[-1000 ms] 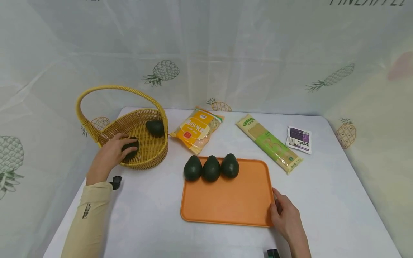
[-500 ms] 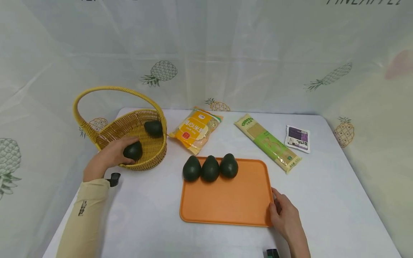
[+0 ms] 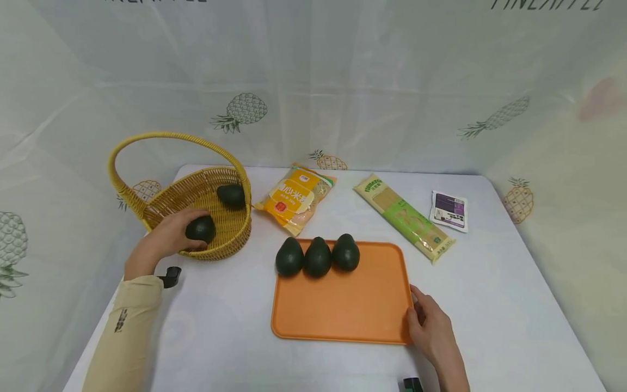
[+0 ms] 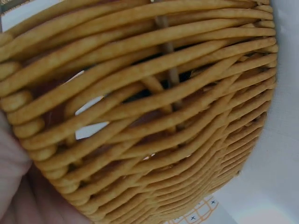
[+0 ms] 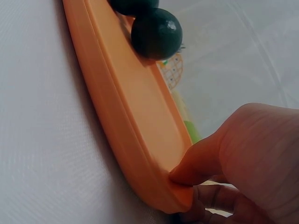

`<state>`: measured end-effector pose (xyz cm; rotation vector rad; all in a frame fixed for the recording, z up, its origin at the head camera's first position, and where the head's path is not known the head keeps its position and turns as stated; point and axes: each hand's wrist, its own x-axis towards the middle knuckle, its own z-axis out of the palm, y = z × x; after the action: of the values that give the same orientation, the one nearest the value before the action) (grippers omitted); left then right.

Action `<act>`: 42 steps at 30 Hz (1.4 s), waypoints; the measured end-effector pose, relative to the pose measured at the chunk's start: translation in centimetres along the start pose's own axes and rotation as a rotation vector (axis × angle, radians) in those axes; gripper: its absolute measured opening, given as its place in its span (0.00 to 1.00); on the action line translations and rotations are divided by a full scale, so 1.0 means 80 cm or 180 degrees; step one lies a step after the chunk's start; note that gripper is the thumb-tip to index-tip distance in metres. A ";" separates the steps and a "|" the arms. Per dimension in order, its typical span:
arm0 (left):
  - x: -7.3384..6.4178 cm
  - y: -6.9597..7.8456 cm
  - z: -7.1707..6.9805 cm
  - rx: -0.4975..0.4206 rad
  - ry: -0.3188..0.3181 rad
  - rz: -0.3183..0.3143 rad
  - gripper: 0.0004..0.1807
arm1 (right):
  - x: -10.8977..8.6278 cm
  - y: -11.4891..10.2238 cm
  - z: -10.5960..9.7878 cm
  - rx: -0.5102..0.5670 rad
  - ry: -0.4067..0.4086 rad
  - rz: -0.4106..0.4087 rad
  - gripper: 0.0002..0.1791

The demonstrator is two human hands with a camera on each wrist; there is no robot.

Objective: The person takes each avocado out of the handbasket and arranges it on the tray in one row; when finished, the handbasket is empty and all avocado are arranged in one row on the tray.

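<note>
Inside the yellow wicker basket (image 3: 228,228), my left hand (image 3: 168,233) holds a dark green avocado (image 3: 201,228), fingers over its far side and thumb at its near side. Another avocado (image 3: 231,196) lies deeper in that basket. In the left wrist view the woven wall (image 4: 187,107) hides the grasp. My right hand (image 3: 433,329) pinches the right edge of an orange tray (image 3: 343,305), the thumb on its rim and other fingers beneath or outside. Three avocados (image 3: 317,257) sit in a row along the tray's far left side.
Behind the tray lie a yellow bag of grain (image 3: 297,198) and a long green-and-tan noodle packet (image 3: 404,218). A small purple-and-white sachet (image 3: 449,210) is at the back right. The basket's tall handle (image 3: 176,134) arches over it. A pineapple-print curtain (image 3: 367,81) hangs behind the table.
My left hand has closed round the near avocado and turned it slightly, so more of it shows between the fingers. The right hand stays on the tray. The head view has shifted slightly.
</note>
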<state>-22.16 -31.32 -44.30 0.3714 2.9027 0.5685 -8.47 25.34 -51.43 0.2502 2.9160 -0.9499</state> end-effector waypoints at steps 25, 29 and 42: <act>-0.021 0.023 0.012 0.0273 0.1047 0.0555 0.36 | -0.006 0.005 0.003 0.0031 0.0233 -0.0343 0.28; -0.025 0.031 0.013 0.0197 0.1135 0.0574 0.35 | -0.005 0.005 0.001 0.0012 0.0220 -0.0346 0.28; -0.036 0.058 0.004 0.0121 0.1152 0.0735 0.41 | -0.004 0.007 0.002 -0.0034 0.0151 -0.0240 0.28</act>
<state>-18.34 -27.82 -42.49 0.6812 3.2430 0.6778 -8.08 25.63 -51.88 0.1653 2.9925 -0.9510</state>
